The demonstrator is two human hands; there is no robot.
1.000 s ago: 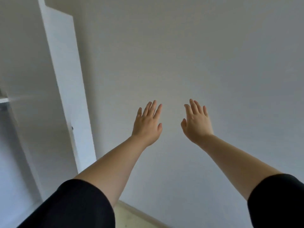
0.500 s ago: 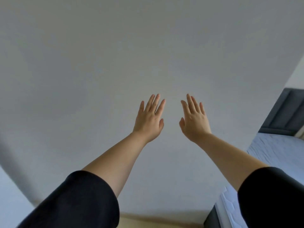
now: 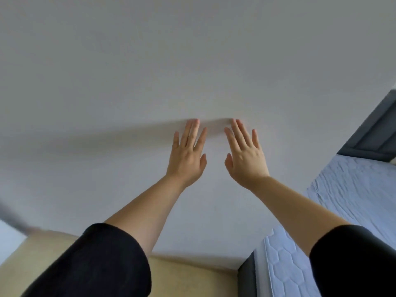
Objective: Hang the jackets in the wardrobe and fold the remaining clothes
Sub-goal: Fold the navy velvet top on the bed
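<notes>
Left hand [image 3: 186,160] and right hand [image 3: 246,160] raised side by side, fingers straight and spread, empty, before wall [image 3: 150,71]. Bed [image 3: 353,189] at right.

2 arms are shown, each covered down to about the elbow by a loose, plain black sleeve: the left sleeve [image 3: 96,264] is seen as a wide, smooth, matte fold of cloth with a rounded hem, while the right sleeve [image 3: 353,260] is cut off by the lower right edge of the view. Beyond the hems the forearms [image 3: 150,211] are left bare as far as the left hand [image 3: 186,159] and the right hand [image 3: 246,163]. 5 digits are shown on each hand, and knuckles are faintly marked on the backs.
</notes>
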